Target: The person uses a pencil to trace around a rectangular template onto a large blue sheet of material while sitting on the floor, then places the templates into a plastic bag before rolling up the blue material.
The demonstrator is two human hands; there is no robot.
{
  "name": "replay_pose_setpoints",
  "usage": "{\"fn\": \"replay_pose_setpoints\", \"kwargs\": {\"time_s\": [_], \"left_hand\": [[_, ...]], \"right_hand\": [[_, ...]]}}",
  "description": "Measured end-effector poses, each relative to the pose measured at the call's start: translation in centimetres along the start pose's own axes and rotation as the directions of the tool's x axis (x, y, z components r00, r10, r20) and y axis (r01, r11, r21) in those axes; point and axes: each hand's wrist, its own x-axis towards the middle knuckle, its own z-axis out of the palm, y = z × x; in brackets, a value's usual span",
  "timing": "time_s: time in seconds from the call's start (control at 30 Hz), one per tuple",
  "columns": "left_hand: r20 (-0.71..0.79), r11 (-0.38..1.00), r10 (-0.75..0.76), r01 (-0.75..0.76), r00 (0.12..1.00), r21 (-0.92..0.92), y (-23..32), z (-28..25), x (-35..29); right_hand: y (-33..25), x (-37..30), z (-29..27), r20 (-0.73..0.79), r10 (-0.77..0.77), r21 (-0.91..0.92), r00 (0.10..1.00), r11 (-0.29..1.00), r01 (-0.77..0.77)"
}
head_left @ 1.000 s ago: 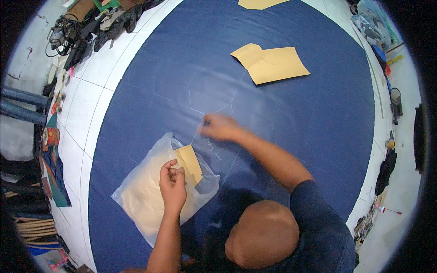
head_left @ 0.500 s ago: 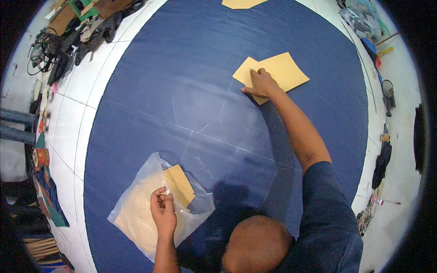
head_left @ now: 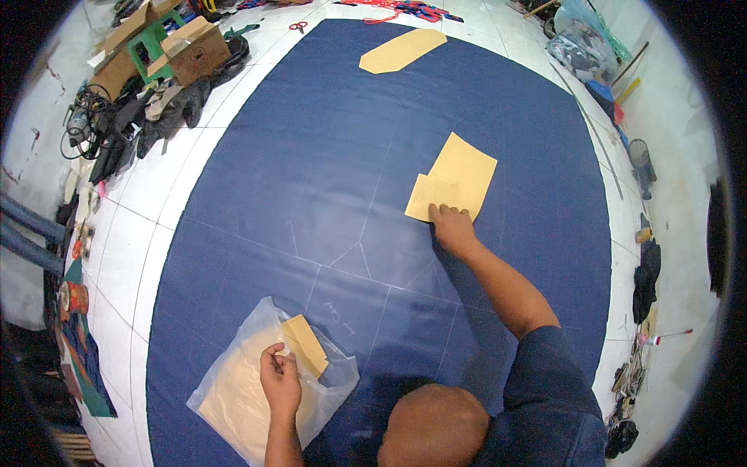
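Observation:
My left hand (head_left: 281, 381) is closed in a pinch at the mouth of a clear plastic bag (head_left: 222, 385), which lies on dark blue cloth (head_left: 233, 202). Yellow card shapes fill the bag, and one folded-looking yellow card (head_left: 305, 345) pokes out of its opening. Farther off to the right, my right hand (head_left: 454, 230) has its fingers bent over the near edge of some overlapping yellow card pieces (head_left: 464, 173); its thumb is hidden. Thin white chalk lines and some handwriting mark the cloth between my hands.
A long yellow card piece (head_left: 403, 51) lies at the cloth's far end. White floor tiles surround the cloth. Red scissors (head_left: 298, 26) and cardboard boxes (head_left: 194, 50) are at the far left; plastic bags (head_left: 580, 50) lie far right. Someone's blue-clad legs (head_left: 31, 233) show at left.
The overlapping yellow cards have turned and come nearer to me with my right hand, whose fingers now bend over their near edge. My left hand stays at the bag. The view has shifted.

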Motion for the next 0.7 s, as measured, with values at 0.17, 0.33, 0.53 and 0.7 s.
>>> {"fn": "replay_pose_setpoints", "kwargs": {"time_s": [0.17,0.33,0.53,0.7], "left_hand": [[0.011,0.995,-0.073,0.074,0.997,-0.072,1.8,-0.9,-0.5],[-0.101,0.999,-0.035,0.034,0.994,-0.009,1.1,-1.4,-0.5],[-0.135,0.989,-0.141,0.132,0.981,-0.068,2.3,-2.2,-0.7],[-0.25,0.999,-0.004,-0.006,0.968,-0.039,3.1,-1.9,-1.6]], "right_hand": [[0.7,-3.2,-3.8,-0.138,-0.054,0.178,0.989,0.981,0.079],[-2.0,-8.3,-13.5,-0.315,0.199,0.734,0.928,0.671,0.105],[-6.5,-9.7,-12.2,0.054,0.407,0.997,0.912,-0.071,-0.027],[-12.4,-13.9,-4.9,0.31,0.171,0.949,0.935,-0.11,-0.294]]}}
